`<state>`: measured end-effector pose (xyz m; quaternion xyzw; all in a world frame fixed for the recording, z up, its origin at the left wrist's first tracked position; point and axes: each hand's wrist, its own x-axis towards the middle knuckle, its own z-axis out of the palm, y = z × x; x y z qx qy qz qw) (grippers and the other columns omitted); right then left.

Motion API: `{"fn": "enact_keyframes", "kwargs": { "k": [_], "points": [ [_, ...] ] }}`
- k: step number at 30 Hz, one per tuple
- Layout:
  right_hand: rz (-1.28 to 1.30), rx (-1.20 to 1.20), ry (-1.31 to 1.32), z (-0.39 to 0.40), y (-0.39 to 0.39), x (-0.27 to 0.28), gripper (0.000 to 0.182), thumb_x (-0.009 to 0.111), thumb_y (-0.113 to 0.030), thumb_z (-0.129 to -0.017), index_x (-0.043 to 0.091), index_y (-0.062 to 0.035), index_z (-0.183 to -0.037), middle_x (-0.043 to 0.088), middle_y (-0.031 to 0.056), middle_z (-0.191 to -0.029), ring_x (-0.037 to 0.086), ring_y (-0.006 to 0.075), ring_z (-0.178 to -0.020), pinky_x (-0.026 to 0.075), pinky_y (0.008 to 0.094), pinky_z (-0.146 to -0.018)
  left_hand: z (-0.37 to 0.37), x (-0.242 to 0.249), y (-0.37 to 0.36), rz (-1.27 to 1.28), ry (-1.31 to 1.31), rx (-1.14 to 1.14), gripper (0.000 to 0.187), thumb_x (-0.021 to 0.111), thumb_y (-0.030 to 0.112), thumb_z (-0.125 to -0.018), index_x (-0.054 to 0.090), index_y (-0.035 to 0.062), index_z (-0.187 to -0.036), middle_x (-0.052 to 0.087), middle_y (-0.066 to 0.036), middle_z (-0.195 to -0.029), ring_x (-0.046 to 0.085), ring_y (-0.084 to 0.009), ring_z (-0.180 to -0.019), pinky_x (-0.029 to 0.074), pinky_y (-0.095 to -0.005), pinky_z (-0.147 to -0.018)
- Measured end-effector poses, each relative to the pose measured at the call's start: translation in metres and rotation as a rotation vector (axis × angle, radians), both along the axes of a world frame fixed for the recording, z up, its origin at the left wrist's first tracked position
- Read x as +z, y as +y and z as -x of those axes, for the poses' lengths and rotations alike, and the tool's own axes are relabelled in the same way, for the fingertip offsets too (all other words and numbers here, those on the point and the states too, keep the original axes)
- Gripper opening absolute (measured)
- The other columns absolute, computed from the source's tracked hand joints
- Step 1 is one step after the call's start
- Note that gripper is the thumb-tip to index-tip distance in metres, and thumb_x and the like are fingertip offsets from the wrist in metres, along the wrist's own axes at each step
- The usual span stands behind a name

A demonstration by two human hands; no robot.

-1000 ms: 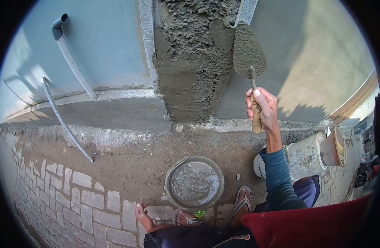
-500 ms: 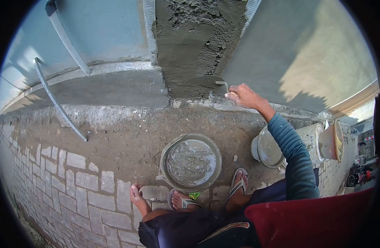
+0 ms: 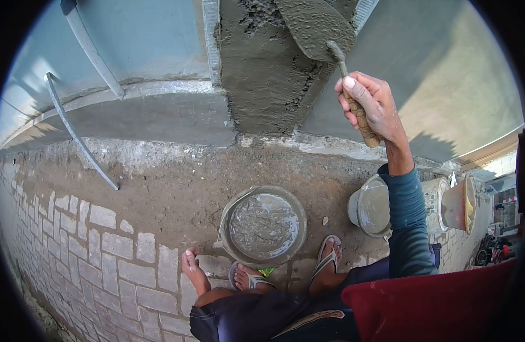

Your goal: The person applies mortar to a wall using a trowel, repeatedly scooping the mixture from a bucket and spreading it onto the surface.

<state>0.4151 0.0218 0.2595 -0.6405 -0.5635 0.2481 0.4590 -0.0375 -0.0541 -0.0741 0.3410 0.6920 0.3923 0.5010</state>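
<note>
My right hand (image 3: pixel 373 102) is wrapped round the wooden handle of a trowel (image 3: pixel 316 28), raised in front of the wall. The blade's visible face is coated in grey mortar. Behind it runs an upright strip of wet mortar (image 3: pixel 259 85), smooth lower down and rough near the top, partly covered by the blade. Low at the left, beside my knee, my left hand (image 3: pixel 195 272) hangs with loosely curled fingers and nothing visible in it. A round tub (image 3: pixel 300 242) of wet mortar (image 3: pixel 262 225) stands on the ground before my feet.
To the right stand a pail (image 3: pixel 353 208) of grey material and a tilted reddish container (image 3: pixel 453 205). A curved strip (image 3: pixel 82 142) leans on the left wall, near a grey pipe (image 3: pixel 94 54). Paving blocks (image 3: pixel 120 245) border the bare soil.
My right hand has lifted the trowel up from the foot of the mortar strip, and the blade has turned to point upward. The lower strip looks smoother. My left hand has barely moved.
</note>
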Motion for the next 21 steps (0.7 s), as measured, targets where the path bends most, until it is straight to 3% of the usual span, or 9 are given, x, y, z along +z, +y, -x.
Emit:
{"fn": "enact_keyframes", "kwargs": {
  "k": [5, 7, 9, 12, 13, 15, 17, 19, 21],
  "points": [
    [0.313, 0.177, 0.116, -0.011, 0.034, -0.058, 0.038, 0.053, -0.033, -0.101, 0.061, 0.0, -0.084, 0.055, -0.0003, -0.062, 0.049, 0.0052, -0.044, 0.04, 0.0215, -0.039, 0.006, 0.003, -0.001, 0.008, 0.013, 0.034, 0.038, 0.045, 0.043, -0.102, 0.063, 0.0091, -0.105, 0.063, -0.002, -0.093, 0.053, -0.0149, -0.093, 0.036, -0.0353, -0.084],
    [0.44, 0.167, -0.039, -0.014, 0.035, -0.097, 0.04, 0.055, -0.034, -0.1, 0.06, 0.0011, -0.082, 0.055, 0.0029, -0.061, 0.049, 0.0088, -0.042, 0.042, 0.0264, -0.04, 0.01, 0.002, -0.003, 0.013, 0.016, 0.041, 0.038, 0.045, 0.043, -0.102, 0.063, 0.0092, -0.104, 0.063, -0.002, -0.093, 0.053, -0.0146, -0.093, 0.036, -0.0356, -0.084],
    [0.277, 0.226, -0.498, -0.036, 0.031, -0.148, 0.04, 0.059, -0.034, -0.097, 0.06, 0.0013, -0.079, 0.056, 0.0061, -0.061, 0.051, 0.0126, -0.041, 0.043, 0.0304, -0.04, 0.012, 0.005, -0.004, -0.012, -0.002, 0.062, 0.038, 0.045, 0.043, -0.102, 0.063, 0.0096, -0.103, 0.063, -0.001, -0.092, 0.053, -0.0138, -0.094, 0.036, -0.0363, -0.084],
    [0.134, 0.264, -0.659, -0.04, 0.008, -0.182, 0.041, 0.061, -0.036, -0.095, 0.059, 0.002, -0.08, 0.056, 0.0089, -0.061, 0.058, 0.016, -0.05, 0.048, 0.0348, -0.049, 0.02, 0.004, -0.008, -0.008, 0.023, 0.066, 0.039, 0.045, 0.044, -0.102, 0.063, 0.0097, -0.103, 0.064, -0.001, -0.092, 0.055, -0.0141, -0.094, 0.036, -0.0376, -0.084],
    [0.119, 0.263, -0.653, -0.028, 0.007, -0.164, 0.041, 0.061, -0.036, -0.095, 0.059, 0.002, -0.08, 0.056, 0.0089, -0.061, 0.058, 0.016, -0.05, 0.048, 0.0348, -0.049, 0.025, 0.0, -0.01, -0.022, 0.031, 0.069, 0.039, 0.045, 0.044, -0.102, 0.063, 0.0097, -0.103, 0.064, -0.001, -0.092, 0.055, -0.0141, -0.094, 0.036, -0.0376, -0.084],
    [0.627, 0.277, -0.33, 0.005, -0.002, -0.108, 0.036, 0.057, -0.037, -0.098, 0.055, -0.0026, -0.089, 0.054, 0.0037, -0.062, 0.056, 0.0128, -0.053, 0.047, 0.0318, -0.049, 0.037, -0.012, -0.011, 0.026, 0.048, 0.079, 0.039, 0.045, 0.044, -0.102, 0.063, 0.0096, -0.105, 0.065, -0.001, -0.094, 0.058, -0.0154, -0.095, 0.037, -0.038, -0.083],
    [0.61, 0.299, -0.234, 0.005, 0.008, -0.103, 0.034, 0.054, -0.037, -0.099, 0.056, -0.0039, -0.093, 0.056, 0.0042, -0.067, 0.059, 0.0115, -0.058, 0.046, 0.0299, -0.048, 0.053, -0.009, -0.007, 0.013, 0.073, 0.063, 0.041, 0.045, 0.046, -0.101, 0.062, 0.0094, -0.107, 0.066, -0.002, -0.096, 0.06, -0.0165, -0.097, 0.038, -0.038, -0.083],
    [0.247, 0.458, -0.251, 0.007, 0.027, -0.093, 0.033, 0.052, -0.036, -0.101, 0.057, -0.0038, -0.094, 0.056, 0.0037, -0.071, 0.057, 0.009, -0.057, 0.045, 0.0259, -0.044, 0.064, 0.012, 0.005, -0.023, 0.062, 0.068, 0.042, 0.045, 0.047, -0.1, 0.062, 0.0098, -0.11, 0.066, -0.001, -0.097, 0.06, -0.0164, -0.099, 0.038, -0.0374, -0.083],
    [0.305, 0.414, -0.164, 0.02, 0.041, -0.067, 0.033, 0.05, -0.035, -0.101, 0.058, -0.0035, -0.094, 0.056, 0.0027, -0.072, 0.056, 0.008, -0.056, 0.045, 0.0256, -0.043, 0.072, 0.04, 0.015, -0.069, 0.096, 0.147, 0.042, 0.044, 0.047, -0.101, 0.062, 0.0106, -0.112, 0.066, -0.002, -0.097, 0.059, -0.0168, -0.1, 0.038, -0.0381, -0.084]
  ]
}}
